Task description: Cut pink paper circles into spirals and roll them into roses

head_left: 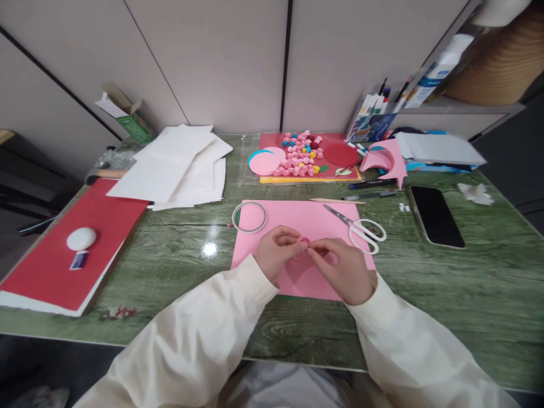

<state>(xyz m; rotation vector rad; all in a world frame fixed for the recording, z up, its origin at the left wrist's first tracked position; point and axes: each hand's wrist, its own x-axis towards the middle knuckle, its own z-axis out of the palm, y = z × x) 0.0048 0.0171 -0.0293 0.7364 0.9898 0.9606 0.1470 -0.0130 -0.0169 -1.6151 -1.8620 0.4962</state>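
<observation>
Both my hands meet over a pink paper sheet (pixel 297 218) lying on the green table (pixel 178 255). My left hand (pixel 275 253) and my right hand (pixel 340 269) pinch a small rolled pink paper piece (pixel 304 242) between their fingertips. White-handled scissors (pixel 361 228) lie on the sheet's right side, just beyond my right hand. A roll of tape (pixel 249 217) rests at the sheet's top left corner.
A red board (pixel 55 260) with a white oval object (pixel 81 238) and a small eraser lies at left. White sheets (pixel 178 167) are stacked behind. A tray of small paper rosettes (pixel 300 154), pens (pixel 372 184), a wooden stick, a phone (pixel 437 215) and a marker box sit at back right.
</observation>
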